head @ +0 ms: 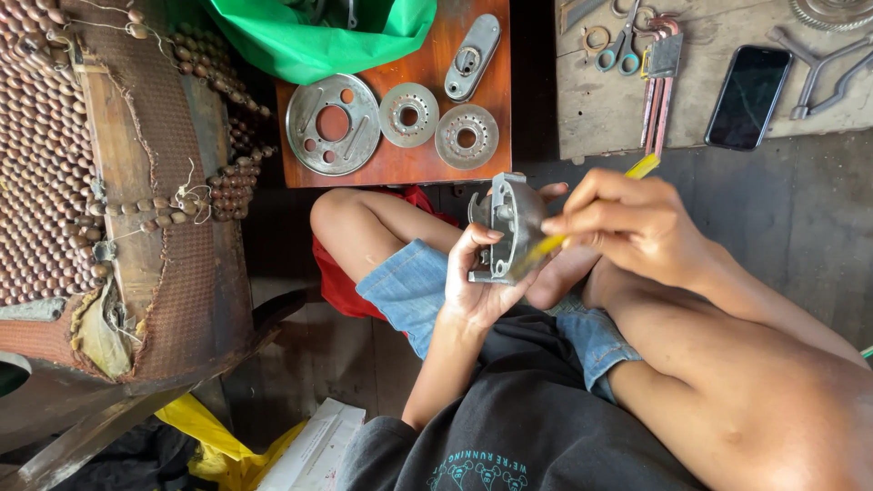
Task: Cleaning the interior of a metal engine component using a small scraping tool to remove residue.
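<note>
My left hand [477, 286] grips a grey cast-metal machine part [511, 223] with a curved rim, held upright over my lap. My right hand [627, 223] pinches a thin yellow-handled tool [641, 168] like a pencil, and its tip touches the lower side of the metal part. I sit cross-legged in denim shorts [409, 286] and a dark shirt. Both hands meet just below the wooden board.
A reddish wooden board [418, 159] ahead carries a large perforated metal disc [333, 124], two smaller ringed discs [409, 115] and an oval plate [473, 56]. A green bag [318, 36] lies behind. At right are scissors [621, 47], a black phone [749, 95] and hand tools. A beaded seat [55, 155] stands left.
</note>
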